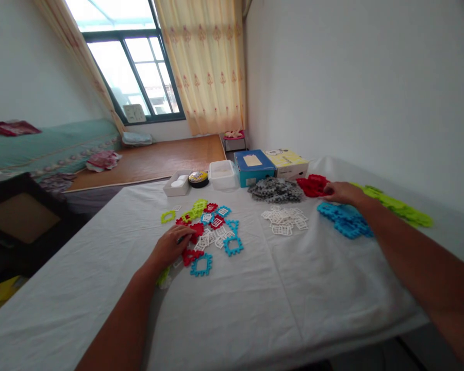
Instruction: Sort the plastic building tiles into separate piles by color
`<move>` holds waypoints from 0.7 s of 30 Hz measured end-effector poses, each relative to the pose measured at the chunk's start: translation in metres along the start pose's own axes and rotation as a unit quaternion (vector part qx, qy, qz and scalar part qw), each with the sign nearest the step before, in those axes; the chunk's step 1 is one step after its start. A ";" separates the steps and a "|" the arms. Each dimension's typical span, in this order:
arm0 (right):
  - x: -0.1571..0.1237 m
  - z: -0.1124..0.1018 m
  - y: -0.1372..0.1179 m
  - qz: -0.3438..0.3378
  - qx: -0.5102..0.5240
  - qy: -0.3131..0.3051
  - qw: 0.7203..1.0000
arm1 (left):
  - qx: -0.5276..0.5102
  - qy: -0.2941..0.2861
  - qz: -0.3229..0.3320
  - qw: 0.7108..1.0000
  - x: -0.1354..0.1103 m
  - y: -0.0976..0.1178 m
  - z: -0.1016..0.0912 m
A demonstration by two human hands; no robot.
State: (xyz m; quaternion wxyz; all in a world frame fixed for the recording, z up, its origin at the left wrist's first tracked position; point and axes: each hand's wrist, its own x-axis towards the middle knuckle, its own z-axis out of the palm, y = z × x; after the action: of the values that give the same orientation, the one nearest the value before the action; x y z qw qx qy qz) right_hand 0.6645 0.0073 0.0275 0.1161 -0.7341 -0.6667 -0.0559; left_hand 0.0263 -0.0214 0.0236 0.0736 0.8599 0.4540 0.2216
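Note:
My left hand (172, 246) rests on a scatter of flat plastic building tiles (211, 226) in red, blue, green and white, fingers curled over a red piece. My right hand (342, 192) reaches far right to a heap of red tiles (312, 184), fingers closed at its edge; what they grip is hidden. Beside that hand lie a blue pile (344, 219), a green pile (400, 208), a grey pile (275, 189) and a white pile (285, 219).
A white cloth covers the table (232, 299). Along its far edge stand a blue box (254, 167), a yellow box (286, 161), a clear tub (223, 174), a round tin (198, 178) and a small white tray (177, 184). A wall runs on the right.

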 end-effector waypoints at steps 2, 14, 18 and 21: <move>-0.001 0.002 0.000 0.005 -0.026 -0.004 1.000 | -0.002 0.003 -0.002 1.000 0.000 0.001 -0.001; -0.034 -0.035 -0.120 -0.108 0.055 0.063 0.991 | -0.005 -0.003 0.011 1.000 -0.001 0.006 0.000; -0.066 -0.024 -0.228 -0.300 0.176 -0.041 0.937 | 0.004 0.000 0.013 1.000 -0.003 0.000 0.002; -0.090 -0.013 -0.302 -0.408 0.185 -0.086 0.890 | 0.017 0.014 0.006 1.000 -0.005 -0.006 0.002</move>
State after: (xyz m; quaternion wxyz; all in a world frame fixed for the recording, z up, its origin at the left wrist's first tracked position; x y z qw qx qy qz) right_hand 0.3566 -0.0578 0.0471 0.1585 -0.3647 -0.9132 0.0893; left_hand 0.0202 -0.0218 0.0177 0.0515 0.8605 0.4537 0.2259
